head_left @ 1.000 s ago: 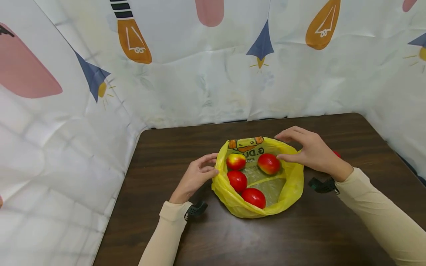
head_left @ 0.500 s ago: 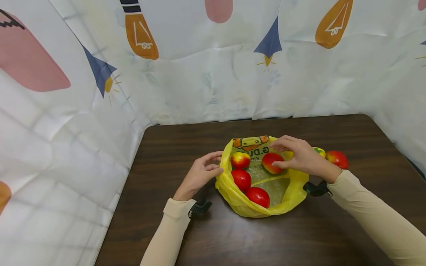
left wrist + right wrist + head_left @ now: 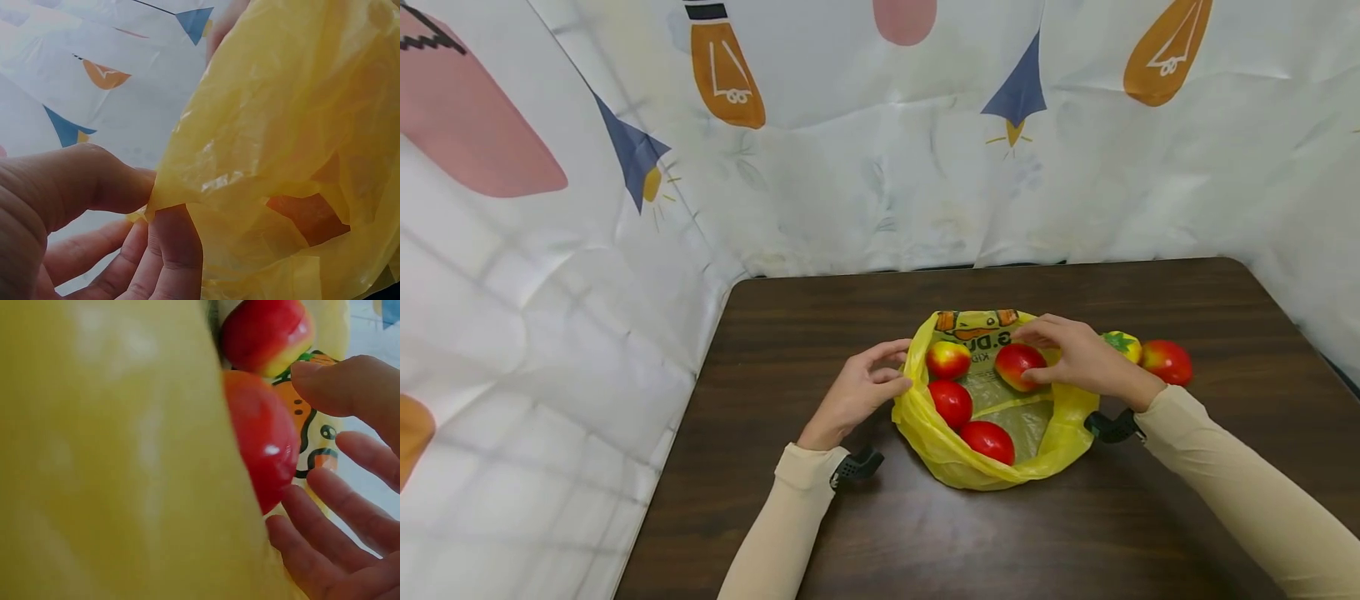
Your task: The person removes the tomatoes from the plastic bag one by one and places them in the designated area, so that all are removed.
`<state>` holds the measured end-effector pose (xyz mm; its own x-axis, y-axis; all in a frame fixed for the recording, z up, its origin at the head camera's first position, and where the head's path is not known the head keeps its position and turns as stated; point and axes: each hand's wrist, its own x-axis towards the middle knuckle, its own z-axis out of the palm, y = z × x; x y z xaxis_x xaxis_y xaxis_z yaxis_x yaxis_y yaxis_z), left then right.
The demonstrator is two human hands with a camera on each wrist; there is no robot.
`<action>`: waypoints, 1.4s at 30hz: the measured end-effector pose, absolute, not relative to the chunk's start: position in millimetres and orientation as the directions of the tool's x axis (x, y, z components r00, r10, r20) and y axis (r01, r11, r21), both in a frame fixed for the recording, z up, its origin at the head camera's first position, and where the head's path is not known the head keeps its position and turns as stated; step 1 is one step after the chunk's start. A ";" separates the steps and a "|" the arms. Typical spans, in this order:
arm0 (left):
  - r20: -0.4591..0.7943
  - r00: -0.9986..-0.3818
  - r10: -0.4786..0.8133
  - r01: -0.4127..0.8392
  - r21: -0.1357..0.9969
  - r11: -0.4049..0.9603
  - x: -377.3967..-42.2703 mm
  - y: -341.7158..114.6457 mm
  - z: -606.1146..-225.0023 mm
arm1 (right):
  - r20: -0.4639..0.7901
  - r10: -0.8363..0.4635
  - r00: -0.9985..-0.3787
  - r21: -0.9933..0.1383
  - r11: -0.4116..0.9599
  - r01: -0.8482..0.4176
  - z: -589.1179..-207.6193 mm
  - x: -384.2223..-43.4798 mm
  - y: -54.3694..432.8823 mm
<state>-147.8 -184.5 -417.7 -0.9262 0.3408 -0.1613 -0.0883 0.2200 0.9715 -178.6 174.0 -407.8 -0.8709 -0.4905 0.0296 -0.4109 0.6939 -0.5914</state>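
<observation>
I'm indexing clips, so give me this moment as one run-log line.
left hand: pinches yellow bag; right hand: beside red-yellow fruit inside, contact unclear; in bag: three more fruits; on table: two fruits

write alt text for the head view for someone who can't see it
A person's left hand pinches the rim of an open yellow bag on a dark table; the right hand is at a red fruit inside. Three more fruits lie in the bag, and a red one and a yellow-green one sit to its right.
</observation>
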 end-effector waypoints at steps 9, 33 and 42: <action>-0.154 -0.923 0.353 -0.087 0.976 0.199 -148.6 -185.0 -419.2 | -0.027 -0.494 -0.869 -0.604 0.701 -0.379 -415.3 -184.6 175.0; -0.167 -0.921 0.351 -0.088 0.969 0.230 -147.3 -183.3 -414.8 | 0.043 -0.482 -0.875 -0.575 0.704 -0.416 -409.6 -180.7 178.0; -0.158 -0.926 0.343 -0.081 0.970 0.229 -147.0 -183.8 -416.1 | 0.109 -0.455 -0.884 -0.556 0.709 -0.434 -399.8 -177.5 184.1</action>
